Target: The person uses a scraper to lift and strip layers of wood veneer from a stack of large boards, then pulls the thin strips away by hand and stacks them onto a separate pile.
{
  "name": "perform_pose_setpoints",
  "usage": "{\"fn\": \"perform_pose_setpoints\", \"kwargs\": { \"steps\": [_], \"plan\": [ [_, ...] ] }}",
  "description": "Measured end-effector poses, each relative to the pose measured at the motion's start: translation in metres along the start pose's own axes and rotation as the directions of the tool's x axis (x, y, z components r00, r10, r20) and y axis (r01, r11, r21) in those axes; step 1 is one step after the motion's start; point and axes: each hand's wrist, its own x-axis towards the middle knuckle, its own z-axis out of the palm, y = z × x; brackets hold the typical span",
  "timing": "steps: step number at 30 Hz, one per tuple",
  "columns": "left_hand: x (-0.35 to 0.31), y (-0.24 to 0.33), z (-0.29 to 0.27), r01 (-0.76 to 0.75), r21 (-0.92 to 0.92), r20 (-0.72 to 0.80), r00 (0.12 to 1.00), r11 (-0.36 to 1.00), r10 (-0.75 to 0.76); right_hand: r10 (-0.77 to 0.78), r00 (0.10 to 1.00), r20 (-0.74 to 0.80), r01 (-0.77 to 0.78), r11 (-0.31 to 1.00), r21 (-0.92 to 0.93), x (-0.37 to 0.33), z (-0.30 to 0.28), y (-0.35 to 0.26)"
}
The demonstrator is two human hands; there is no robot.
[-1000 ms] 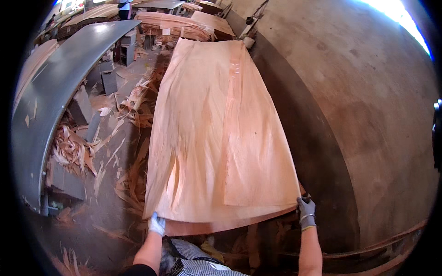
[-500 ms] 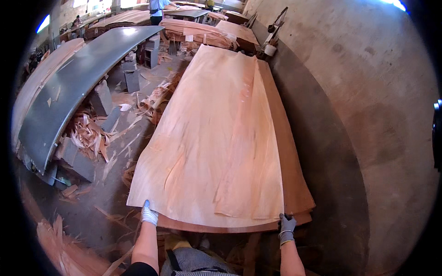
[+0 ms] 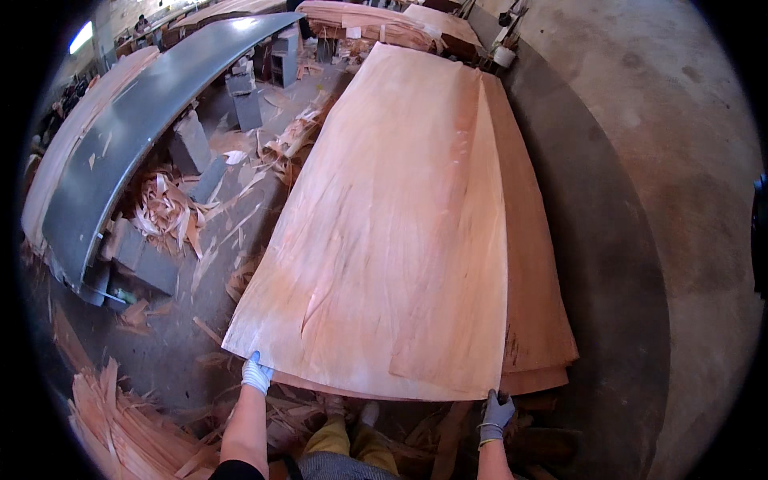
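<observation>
A large pale sheet of wood veneer (image 3: 384,240) lies over a stack of redder veneer sheets (image 3: 538,280), which shows along the right side and under the near edge. My left hand (image 3: 257,374), in a white-and-blue glove, grips the sheet's near edge close to its left corner. At the near right corner my right hand (image 3: 497,410), in a grey glove, is closed on the same sheet. A strip in the sheet's right part overlaps or folds, and a short split (image 3: 310,308) runs through its left part.
On the left a long dark panel (image 3: 152,112) rests on grey blocks (image 3: 190,142). Veneer scraps (image 3: 166,210) litter the floor beneath it, with a bigger heap (image 3: 128,420) at the lower left. More veneer stacks (image 3: 372,24) stand at the back. A concrete wall (image 3: 640,120) rises on the right.
The sheet's near right corner has come slightly toward me with my right hand, and the edge pulls straighter. My view has tilted down and shifted. Both hands keep their hold.
</observation>
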Motion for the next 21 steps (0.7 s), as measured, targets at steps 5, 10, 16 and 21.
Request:
{"fn": "perform_pose_setpoints", "kwargs": {
  "steps": [5, 10, 16, 21],
  "plan": [
    [0.020, 0.003, 0.040, -0.017, 0.171, 0.010, 1.000, 0.985, 0.015, -0.116, 0.993, -0.027, 0.109, 0.975, -0.194, 0.055, 0.013, 0.003],
    [0.049, -0.005, 0.035, 0.035, 0.161, 0.034, 0.999, 0.986, -0.041, -0.197, 0.979, -0.046, 0.187, 0.969, -0.162, 0.088, 0.022, 0.002],
    [0.055, -0.024, 0.039, 0.100, 0.096, 0.016, 0.995, 0.990, -0.102, -0.415, 0.902, -0.119, 0.394, 0.904, -0.164, 0.125, -0.003, 0.014],
    [0.053, -0.018, 0.041, -0.007, 0.218, -0.007, 1.000, 0.976, 0.009, -0.122, 0.991, -0.053, 0.115, 0.985, -0.127, 0.092, 0.038, -0.050]
  ]
}}
